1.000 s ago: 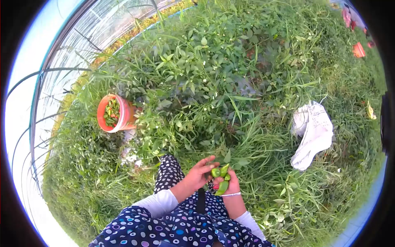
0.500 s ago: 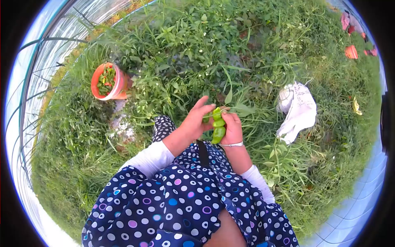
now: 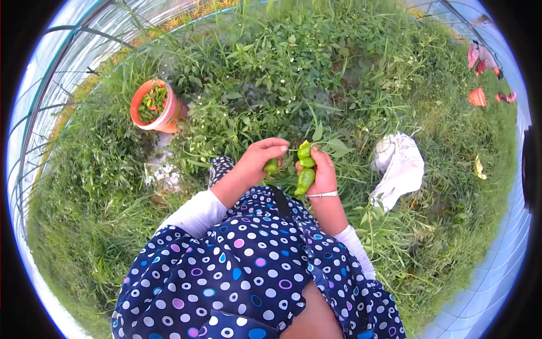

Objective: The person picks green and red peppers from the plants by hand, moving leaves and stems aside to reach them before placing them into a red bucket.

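My right hand (image 3: 320, 172), with a bracelet at its wrist, is closed around a long green pepper (image 3: 305, 179) that hangs down past the fingers. A leafy stem (image 3: 337, 148) sticks out beside its thumb. My left hand (image 3: 261, 163) is closed just to the left, with another green pepper (image 3: 271, 166) partly hidden under its fingers. Its thumb and forefinger pinch at a thin stem that points toward the long pepper. The two hands are a short distance apart.
An orange bucket (image 3: 137, 107) of green and red peppers leans at the upper left. A white sack (image 3: 403, 168) lies on the grass to the right. Leafy plants (image 3: 271, 73) spread ahead. At the far upper right are a person (image 3: 481, 57) and an orange bucket (image 3: 477, 97).
My left hand has closed from spread fingers into a pinch and moved slightly left, showing more of its pepper. The long pepper has shifted slightly right with my right hand. The view has shifted.
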Action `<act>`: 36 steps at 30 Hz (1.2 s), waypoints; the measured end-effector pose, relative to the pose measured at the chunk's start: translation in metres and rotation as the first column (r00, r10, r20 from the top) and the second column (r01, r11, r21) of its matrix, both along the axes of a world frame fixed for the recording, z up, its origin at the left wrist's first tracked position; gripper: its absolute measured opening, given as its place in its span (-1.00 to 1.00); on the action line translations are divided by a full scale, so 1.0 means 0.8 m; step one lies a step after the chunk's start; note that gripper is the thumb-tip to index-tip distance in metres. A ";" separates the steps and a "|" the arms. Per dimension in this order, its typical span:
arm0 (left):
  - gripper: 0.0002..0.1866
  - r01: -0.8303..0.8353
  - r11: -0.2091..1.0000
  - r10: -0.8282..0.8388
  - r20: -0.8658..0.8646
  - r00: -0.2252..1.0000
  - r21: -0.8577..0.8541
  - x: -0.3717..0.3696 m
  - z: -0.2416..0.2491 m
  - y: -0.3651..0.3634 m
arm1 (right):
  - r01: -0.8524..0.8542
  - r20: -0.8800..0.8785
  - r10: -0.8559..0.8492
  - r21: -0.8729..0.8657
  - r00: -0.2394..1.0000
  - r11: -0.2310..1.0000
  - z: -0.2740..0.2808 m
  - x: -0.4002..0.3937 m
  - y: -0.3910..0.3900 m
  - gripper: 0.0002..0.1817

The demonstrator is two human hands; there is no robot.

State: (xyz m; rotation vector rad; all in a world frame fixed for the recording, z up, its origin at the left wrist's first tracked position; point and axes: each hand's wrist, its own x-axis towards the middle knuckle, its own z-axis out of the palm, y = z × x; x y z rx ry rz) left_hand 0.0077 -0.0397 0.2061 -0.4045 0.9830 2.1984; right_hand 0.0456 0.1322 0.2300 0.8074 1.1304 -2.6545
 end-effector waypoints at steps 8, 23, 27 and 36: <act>-0.78 0.003 0.997 -0.019 -0.195 0.981 -0.082 0.007 0.010 0.021 | -0.091 0.048 0.086 0.124 0.995 0.988 0.003 0.000 -0.011 -0.85; -0.42 0.282 0.955 -0.293 0.143 0.946 0.090 0.016 0.038 0.043 | 0.073 -0.296 0.478 0.899 0.827 0.431 0.048 0.014 0.003 -0.85; -0.40 0.317 0.924 -0.352 0.150 0.924 0.214 0.029 0.027 0.045 | 0.139 -0.322 0.342 0.874 0.883 0.465 0.051 0.019 0.004 -0.83; -0.37 0.501 0.865 -0.502 0.084 0.861 0.027 0.042 0.037 0.048 | 0.219 -0.375 0.309 0.872 0.874 0.438 0.031 0.029 -0.001 -0.81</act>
